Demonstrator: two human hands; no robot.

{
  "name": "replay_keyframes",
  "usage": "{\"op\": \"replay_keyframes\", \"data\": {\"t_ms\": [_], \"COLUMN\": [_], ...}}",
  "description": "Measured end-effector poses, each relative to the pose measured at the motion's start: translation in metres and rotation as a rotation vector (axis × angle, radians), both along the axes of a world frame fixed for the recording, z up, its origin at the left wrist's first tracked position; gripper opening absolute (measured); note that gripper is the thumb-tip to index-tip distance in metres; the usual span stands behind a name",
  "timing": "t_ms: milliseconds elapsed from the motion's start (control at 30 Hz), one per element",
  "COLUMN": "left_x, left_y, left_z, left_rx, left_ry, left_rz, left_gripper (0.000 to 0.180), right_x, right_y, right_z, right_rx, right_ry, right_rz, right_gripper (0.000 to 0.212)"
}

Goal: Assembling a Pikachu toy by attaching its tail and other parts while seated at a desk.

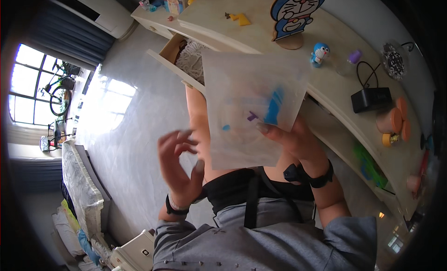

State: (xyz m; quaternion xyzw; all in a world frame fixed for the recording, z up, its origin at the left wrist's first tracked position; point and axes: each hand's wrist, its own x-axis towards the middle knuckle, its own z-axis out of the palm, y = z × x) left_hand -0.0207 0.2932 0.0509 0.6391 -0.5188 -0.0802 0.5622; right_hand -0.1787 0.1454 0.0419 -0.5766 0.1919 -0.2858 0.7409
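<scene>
A frosted, see-through plastic bag [247,84] hangs upright in front of my lap. Through it show a blue strip, a small purple piece and a little blue dot; their kind I cannot make out. My right hand [295,140] grips the bag near its lower right, with the thumb lying across the front and the other fingers hidden behind. Left of the bag and apart from it, my left hand [179,164] is raised with curved, parted fingers and holds nothing. Each wrist wears a dark strap.
An open drawer [163,66] with white stringy stuff juts out beyond the bag. Along the cream desk [209,14] stand a cartoon cat cutout [295,14], a small blue figure [320,54], a black box [371,100] and orange round containers [390,121]. A bed [81,178] is at left.
</scene>
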Motion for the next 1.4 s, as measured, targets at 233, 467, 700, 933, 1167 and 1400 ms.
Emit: {"op": "replay_keyframes", "data": {"t_ms": [233,467,700,933,1167,1400], "left_x": [0.008,0.006,0.005,0.011,0.006,0.007], "left_y": [-0.008,-0.011,-0.004,0.003,-0.005,-0.012], "left_z": [-0.005,0.006,0.011,0.014,0.018,0.019], "left_rx": [0.285,0.477,0.434,0.378,0.33,0.376], "left_ry": [0.507,0.503,0.518,0.525,0.524,0.485], "left_rz": [-0.324,-0.197,-0.072,-0.109,-0.1,-0.138], "left_gripper": [0.031,0.023,0.018,0.017,0.018,0.016], "right_x": [-0.002,0.004,0.007,0.0,-0.004,-0.004], "right_y": [0.002,0.0,-0.001,0.004,0.003,0.002], "right_z": [-0.001,-0.011,-0.024,-0.004,-0.002,-0.004], "right_rx": [-0.053,-0.041,0.334,-0.063,-0.092,-0.06], "right_ry": [-0.048,-0.133,0.004,0.118,0.123,0.013], "right_rz": [0.056,-0.005,0.121,-0.056,0.03,-0.046], "right_gripper": [0.046,0.042,0.055,0.054,0.052,0.055]}}
